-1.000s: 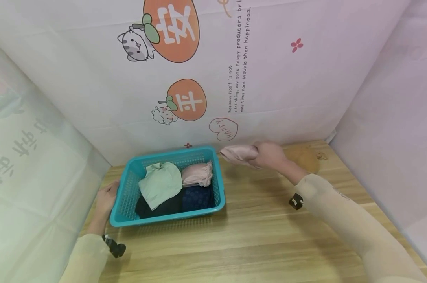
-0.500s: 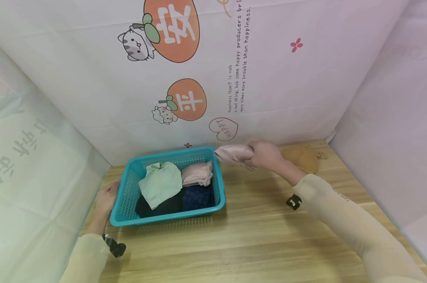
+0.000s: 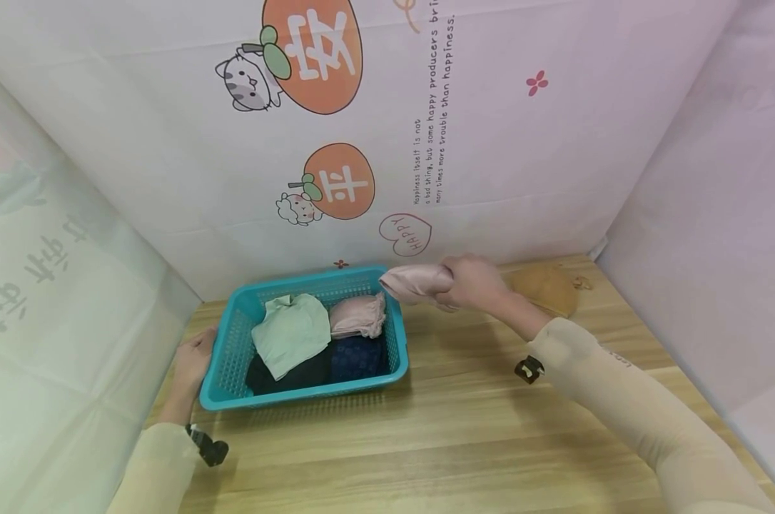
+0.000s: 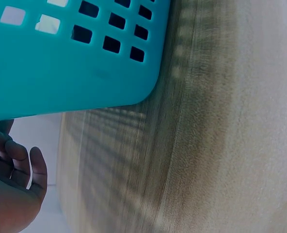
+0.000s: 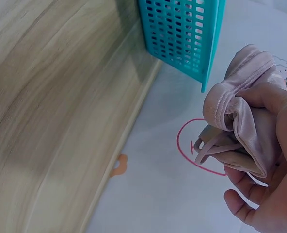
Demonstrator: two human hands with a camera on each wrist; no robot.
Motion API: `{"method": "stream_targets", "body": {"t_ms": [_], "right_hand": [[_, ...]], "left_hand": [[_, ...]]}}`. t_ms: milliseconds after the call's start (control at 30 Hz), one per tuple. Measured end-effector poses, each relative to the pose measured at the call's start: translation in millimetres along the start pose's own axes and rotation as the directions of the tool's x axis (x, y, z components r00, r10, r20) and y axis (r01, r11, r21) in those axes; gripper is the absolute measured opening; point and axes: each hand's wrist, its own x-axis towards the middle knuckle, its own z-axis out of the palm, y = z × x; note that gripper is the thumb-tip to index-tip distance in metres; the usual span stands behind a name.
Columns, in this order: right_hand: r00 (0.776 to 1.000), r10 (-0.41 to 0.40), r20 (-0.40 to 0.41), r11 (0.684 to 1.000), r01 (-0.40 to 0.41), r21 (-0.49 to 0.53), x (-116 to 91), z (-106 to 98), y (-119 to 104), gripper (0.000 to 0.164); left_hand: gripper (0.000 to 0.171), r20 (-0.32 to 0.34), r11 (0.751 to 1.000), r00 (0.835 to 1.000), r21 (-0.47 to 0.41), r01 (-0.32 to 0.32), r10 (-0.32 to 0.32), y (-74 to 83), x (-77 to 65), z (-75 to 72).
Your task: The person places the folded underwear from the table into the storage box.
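My right hand (image 3: pixel 480 285) pinches a folded pink undergarment (image 3: pixel 416 282) with thin straps, held in the air at the right rim of a teal plastic basket (image 3: pixel 304 395). In the right wrist view, the thumb lies on top of the pink undergarment (image 5: pixel 250 131) and fingers curl below it. Inside the basket lie a mint-green folded garment (image 3: pixel 291 332), a pink ruffle-edged garment (image 3: pixel 357 316), a dark blue garment (image 3: pixel 357 358) and a black one (image 3: pixel 304 378). My left hand (image 3: pixel 193 357) grips the basket's left rim, its fingers curled in the left wrist view.
A mustard-brown garment (image 3: pixel 544 289) lies on the wooden table (image 3: pixel 439 435) at the back right, partly behind the right forearm. White printed cloth walls (image 3: pixel 490 143) stand close behind and on both sides.
My right hand has moved left with the pink undergarment, bringing its tip over the basket's right rim. More of the brown garment shows. The left hand and basket have stayed put.
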Motion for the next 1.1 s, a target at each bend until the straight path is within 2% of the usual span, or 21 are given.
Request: {"method": "stream_targets", "body": {"t_ms": [267, 633, 800, 1100], "right_hand": [[1.000, -0.010, 0.025, 1.000, 0.010, 0.020, -1.8, -4.4, -13.3, 0.045], [0.998, -0.021, 0.066, 0.999, 0.018, 0.040, -1.2, -1.5, -23.7, 0.051], [0.998, -0.031, 0.059, 0.999, 0.028, 0.044, -2.2, -0.2, -28.0, 0.049], [0.998, -0.065, 0.019, 0.998, 0.065, 0.019, -4.8, -0.4, -38.0, 0.042]], "left_hand": [[0.066, -0.006, 1.000, 1.000, 0.002, 0.011, -0.011, 0.1, 1.3, -0.6], [0.074, -0.011, 1.000, 1.000, -0.002, 0.013, -0.013, -1.7, 2.0, 0.8], [0.076, 0.002, 1.000, 1.000, -0.022, 0.005, -0.005, -1.8, 1.1, 0.2], [0.088, 0.017, 1.000, 1.000, -0.010, 0.001, -0.001, -0.4, -2.7, -0.8]]}}
